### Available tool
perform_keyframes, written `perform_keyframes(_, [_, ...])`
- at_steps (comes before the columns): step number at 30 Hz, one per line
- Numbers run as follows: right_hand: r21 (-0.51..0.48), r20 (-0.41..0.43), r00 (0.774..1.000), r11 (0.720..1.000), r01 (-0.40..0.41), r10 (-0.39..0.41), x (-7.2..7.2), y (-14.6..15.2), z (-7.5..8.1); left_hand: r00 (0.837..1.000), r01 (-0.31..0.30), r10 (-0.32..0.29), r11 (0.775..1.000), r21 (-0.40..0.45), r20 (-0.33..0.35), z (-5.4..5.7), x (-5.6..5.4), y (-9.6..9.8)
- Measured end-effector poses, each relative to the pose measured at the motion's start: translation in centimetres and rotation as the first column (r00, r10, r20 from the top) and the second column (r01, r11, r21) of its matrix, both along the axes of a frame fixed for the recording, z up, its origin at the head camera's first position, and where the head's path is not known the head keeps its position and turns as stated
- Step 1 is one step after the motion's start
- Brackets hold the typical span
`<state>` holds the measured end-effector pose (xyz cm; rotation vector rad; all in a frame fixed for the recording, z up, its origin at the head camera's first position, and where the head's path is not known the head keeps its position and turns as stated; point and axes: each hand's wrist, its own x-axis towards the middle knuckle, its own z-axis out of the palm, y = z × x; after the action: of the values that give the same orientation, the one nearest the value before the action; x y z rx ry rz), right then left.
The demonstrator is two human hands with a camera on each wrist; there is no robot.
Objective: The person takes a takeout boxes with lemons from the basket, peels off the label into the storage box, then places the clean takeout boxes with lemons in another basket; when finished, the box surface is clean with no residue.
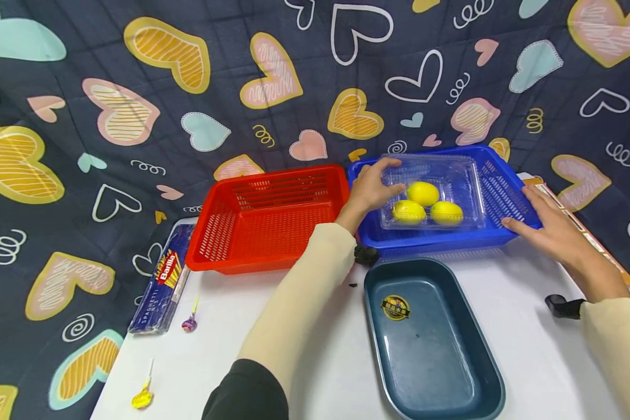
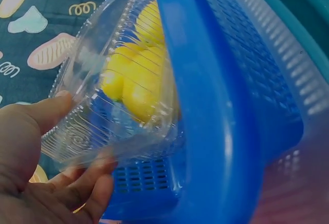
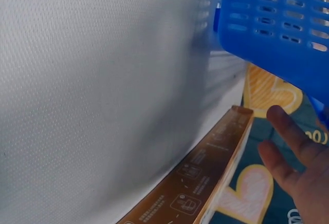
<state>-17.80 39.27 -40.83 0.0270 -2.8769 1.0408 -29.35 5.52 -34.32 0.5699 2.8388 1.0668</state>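
Note:
A clear plastic clamshell box (image 1: 451,175) with three yellow lemons (image 1: 422,193) sits within the blue basket (image 1: 430,239). My left hand (image 1: 370,189) grips the left end of this box. In the left wrist view, its thumb lies on one side of the clear plastic and its fingers on the other. At the basket's right corner, my right hand (image 1: 551,227) holds the rim, thumb at the front and fingers along the outer side. Two straight fingers (image 3: 293,131) show beside the basket in the right wrist view.
A red basket (image 1: 273,262) stands left of the blue one. Nearer me is a dark teal tray (image 1: 430,350). Spaghetti (image 1: 163,280) and two lollipops (image 1: 189,322) lie at the left. A long brown box (image 3: 200,178) lies along the right edge; a heart-print cloth hangs behind.

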Motion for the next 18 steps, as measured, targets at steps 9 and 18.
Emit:
perform_keyframes(9, [-0.035, 0.02, 1.0, 0.999, 0.013, -0.012, 0.1, 0.4, 0.1, 0.999, -0.046, 0.046, 0.995, -0.085, -0.002, 0.9, -0.4, 0.5])
perform_keyframes(18, [-0.014, 0.013, 1.0, 1.0, 0.009, -0.009, 0.3, -0.1, 0.0, 0.995, -0.093, 0.097, 0.99, -0.11, 0.031, 0.3, -1.0, 0.0])
